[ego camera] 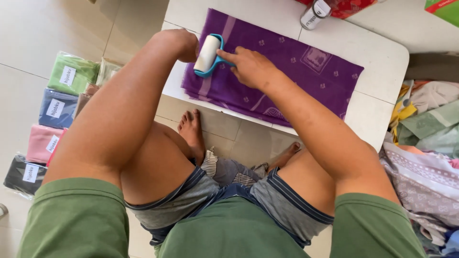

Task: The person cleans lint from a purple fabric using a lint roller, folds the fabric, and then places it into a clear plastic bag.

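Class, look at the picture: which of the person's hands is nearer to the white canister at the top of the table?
Right. The right hand grips the lint roller on the purple cloth, below-left of the canister. The left hand lies farther left, beyond the roller.

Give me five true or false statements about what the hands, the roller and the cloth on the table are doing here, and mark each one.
1. The right hand grips the handle of a lint roller with a white drum and turquoise plastic frame. True.
2. The roller rests on a folded green cloth. False: it rests on a folded purple patterned cloth.
3. The purple cloth lies on a white table. True.
4. The left hand is lifted well clear of the table. False: it sits at the cloth's left edge, beside the roller.
5. The clear-wrapped folded fabric packets are stacked on the table. False: they lie on the tiled floor.
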